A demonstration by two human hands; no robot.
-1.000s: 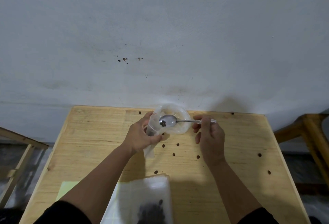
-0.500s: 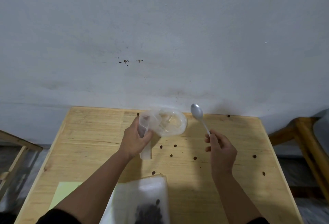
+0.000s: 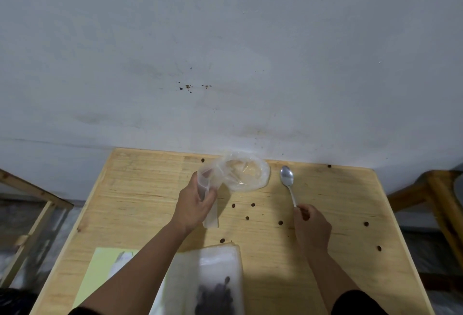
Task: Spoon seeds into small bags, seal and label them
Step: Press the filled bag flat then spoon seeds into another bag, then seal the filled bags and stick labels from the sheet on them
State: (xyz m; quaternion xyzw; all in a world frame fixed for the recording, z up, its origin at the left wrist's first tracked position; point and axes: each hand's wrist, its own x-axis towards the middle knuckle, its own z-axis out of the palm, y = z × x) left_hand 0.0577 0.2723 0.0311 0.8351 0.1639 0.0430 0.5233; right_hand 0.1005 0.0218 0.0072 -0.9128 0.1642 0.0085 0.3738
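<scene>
Both hands busy: my left hand [image 3: 194, 205] grips small bag [image 3: 234, 174], right hand [image 3: 312, 227] pinches spoon [image 3: 288, 183] handle over worktop [image 3: 140, 189].

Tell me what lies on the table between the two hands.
Head view: between the left hand and right hand lie loose seeds on bare wooden table.

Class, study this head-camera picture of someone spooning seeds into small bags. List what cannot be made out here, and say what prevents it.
1. Seeds inside the small bag: the left hand and crumpled plastic cover it.
2. The spoon handle's end: hidden in the right hand.
3. The big bag of seeds: blurred, cut off by the bottom edge.
4. The yellow paper: partly under the left arm; any writing is unreadable.
</scene>
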